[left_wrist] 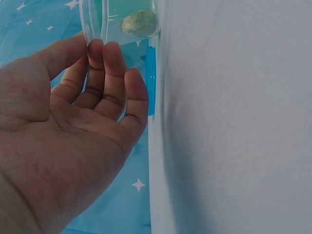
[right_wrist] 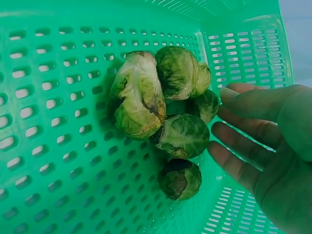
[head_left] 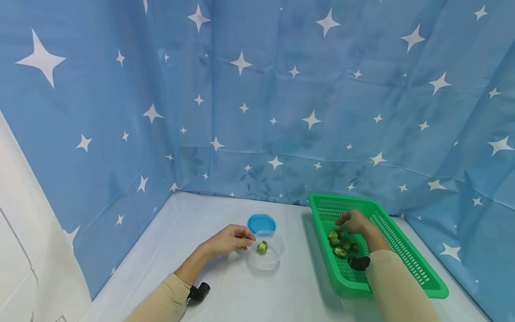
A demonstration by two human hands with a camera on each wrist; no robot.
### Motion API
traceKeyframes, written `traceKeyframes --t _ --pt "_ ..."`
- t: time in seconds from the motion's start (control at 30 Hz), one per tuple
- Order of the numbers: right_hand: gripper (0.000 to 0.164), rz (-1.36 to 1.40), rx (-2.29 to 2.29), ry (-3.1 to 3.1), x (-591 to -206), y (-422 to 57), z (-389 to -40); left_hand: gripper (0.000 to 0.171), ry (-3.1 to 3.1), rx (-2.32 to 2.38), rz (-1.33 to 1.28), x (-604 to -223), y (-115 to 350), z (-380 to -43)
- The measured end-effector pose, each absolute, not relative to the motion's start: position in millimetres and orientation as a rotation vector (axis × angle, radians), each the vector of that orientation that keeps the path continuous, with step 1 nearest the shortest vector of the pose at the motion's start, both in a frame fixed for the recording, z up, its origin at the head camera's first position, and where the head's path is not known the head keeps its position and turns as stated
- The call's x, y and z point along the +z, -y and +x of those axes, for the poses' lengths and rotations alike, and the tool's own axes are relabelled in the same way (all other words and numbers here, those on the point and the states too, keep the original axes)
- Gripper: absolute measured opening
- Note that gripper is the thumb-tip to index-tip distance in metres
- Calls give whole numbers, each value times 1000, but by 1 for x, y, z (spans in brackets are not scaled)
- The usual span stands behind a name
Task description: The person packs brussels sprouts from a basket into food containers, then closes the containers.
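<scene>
My left hand point(head_left: 228, 241) pinches the near-left rim of a small round clear plastic container point(head_left: 266, 264), its thumb and fingertips meeting at the lip. One Brussels sprout point(head_left: 262, 247) lies inside the container. Over to the right, my right hand point(head_left: 357, 223) reaches down into a green plastic basket point(head_left: 329, 264). Its fingers stretch loosely, with fingertips right beside a cluster of several Brussels sprouts point(right_wrist: 183, 134) on the basket floor. Nothing shows between the thumb and fingers of that hand.
A round blue lid point(head_left: 261, 222) lies on the white table point(head_left: 241, 295) just behind the container. Blue star-patterned curtain point(head_left: 257, 112) hangs behind the table and along its left side. The basket's slotted walls rise around my right hand.
</scene>
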State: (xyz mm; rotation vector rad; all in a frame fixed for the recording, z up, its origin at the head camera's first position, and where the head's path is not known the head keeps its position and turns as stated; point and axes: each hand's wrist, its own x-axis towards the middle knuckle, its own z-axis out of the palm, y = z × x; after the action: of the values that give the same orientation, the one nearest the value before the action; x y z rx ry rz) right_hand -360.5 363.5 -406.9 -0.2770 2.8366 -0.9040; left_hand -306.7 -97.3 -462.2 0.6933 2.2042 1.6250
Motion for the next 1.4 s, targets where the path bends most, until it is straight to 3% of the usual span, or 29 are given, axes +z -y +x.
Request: traceKeyframes --t 1.4 --pt "19 -242 -875 -2827 -412 -362 -360 28 -2209 1630 695 -466 96 -308"
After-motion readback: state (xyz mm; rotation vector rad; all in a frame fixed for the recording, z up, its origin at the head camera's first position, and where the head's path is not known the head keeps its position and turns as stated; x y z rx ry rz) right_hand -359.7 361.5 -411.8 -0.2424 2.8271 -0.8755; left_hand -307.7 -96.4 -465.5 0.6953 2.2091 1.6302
